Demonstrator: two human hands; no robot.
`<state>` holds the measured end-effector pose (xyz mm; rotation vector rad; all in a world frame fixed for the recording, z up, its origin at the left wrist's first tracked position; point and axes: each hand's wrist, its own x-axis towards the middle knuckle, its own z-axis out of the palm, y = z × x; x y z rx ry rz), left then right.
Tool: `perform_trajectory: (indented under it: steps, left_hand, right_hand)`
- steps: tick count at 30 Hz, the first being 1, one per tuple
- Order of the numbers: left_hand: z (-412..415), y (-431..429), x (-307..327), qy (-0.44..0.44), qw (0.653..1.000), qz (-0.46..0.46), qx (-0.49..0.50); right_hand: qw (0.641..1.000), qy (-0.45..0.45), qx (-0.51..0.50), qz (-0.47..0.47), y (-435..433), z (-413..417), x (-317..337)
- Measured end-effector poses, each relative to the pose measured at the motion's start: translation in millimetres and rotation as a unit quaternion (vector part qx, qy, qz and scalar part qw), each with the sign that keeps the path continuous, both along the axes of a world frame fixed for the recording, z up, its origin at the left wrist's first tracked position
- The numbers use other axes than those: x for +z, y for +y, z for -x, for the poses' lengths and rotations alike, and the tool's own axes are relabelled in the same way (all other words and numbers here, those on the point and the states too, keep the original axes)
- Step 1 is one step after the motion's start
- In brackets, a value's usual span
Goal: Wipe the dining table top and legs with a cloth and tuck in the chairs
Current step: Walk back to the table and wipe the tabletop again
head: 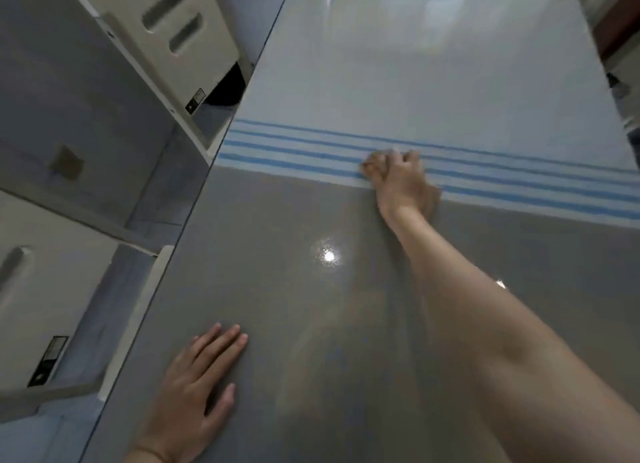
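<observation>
A large white cloth [398, 82] with blue stripes along its near edge lies spread over the far half of the glossy grey dining table [277, 272]. My right hand [398, 178] reaches out across the table and its curled fingers grip the striped near edge of the cloth. My left hand [197, 379] lies flat with straight fingers on the bare table top near the left front edge.
Two white chairs stand along the table's left side, one at the back [166, 40] and one nearer [31, 307], both with slotted backs. A ceiling light reflects on the table top [329, 256]. Grey floor shows between the chairs.
</observation>
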<state>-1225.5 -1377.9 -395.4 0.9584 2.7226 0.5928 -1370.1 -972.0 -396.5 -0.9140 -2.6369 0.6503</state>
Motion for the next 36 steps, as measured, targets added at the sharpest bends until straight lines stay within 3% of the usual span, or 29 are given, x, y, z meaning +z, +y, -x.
perform_trajectory:
  steps: [4, 7, 11, 14, 17, 19, 22, 26, 28, 30, 32, 34, 36]
  left_hand:
    - [-3, -1, -1, -0.017, 0.999, 0.037, 0.002]
    - [-3, -4, -2, -0.023, 0.999, 0.044, 0.003]
    - [-3, -1, -5, -0.026, 0.998, 0.052, 0.006]
    - [-2, -2, -6, -0.023, 0.998, 0.066, 0.005]
    - [1, -4, -8, -0.036, 0.997, 0.069, 0.001]
    - [2, -4, -11, -0.032, 0.996, 0.085, 0.001]
    - [3, -4, -10, -0.017, 0.995, 0.097, 0.001]
    - [1, -3, -8, -0.018, 0.995, 0.102, -0.014]
    - [3, -5, -10, -0.018, 0.995, 0.093, -0.011]
    - [3, -6, -12, -0.019, 0.996, 0.082, 0.000]
    - [4, -7, -15, -0.014, 0.997, 0.076, -0.007]
    - [4, -7, -15, -0.022, 0.997, 0.067, -0.012]
    - [2, -6, -13, -0.018, 0.998, 0.062, -0.002]
  right_hand:
    - [0.965, 0.037, 0.254, -0.047, -78, -51, -2]
    - [0.948, 0.049, 0.309, -0.053, -32, -117, -1]
    - [0.993, -0.021, 0.033, -0.116, 111, -192, 0]
    - [0.965, -0.049, -0.244, -0.079, 193, -218, 8]
    - [0.944, -0.045, -0.321, -0.062, 194, -179, 3]
    - [0.968, -0.037, -0.243, -0.048, 154, -122, 1]
    - [0.999, -0.028, -0.015, -0.029, 40, -61, -3]
    - [0.950, 0.005, 0.311, -0.024, -74, -115, 7]
    - [0.930, 0.031, 0.364, -0.041, -47, -163, 4]
    - [0.958, 0.024, 0.279, -0.061, 13, -196, -2]
    - [0.992, -0.018, 0.090, -0.086, 87, -212, 0]
    - [0.992, -0.042, -0.096, -0.072, 156, -210, 3]
    - [0.978, -0.029, -0.201, -0.040, 183, -190, 5]
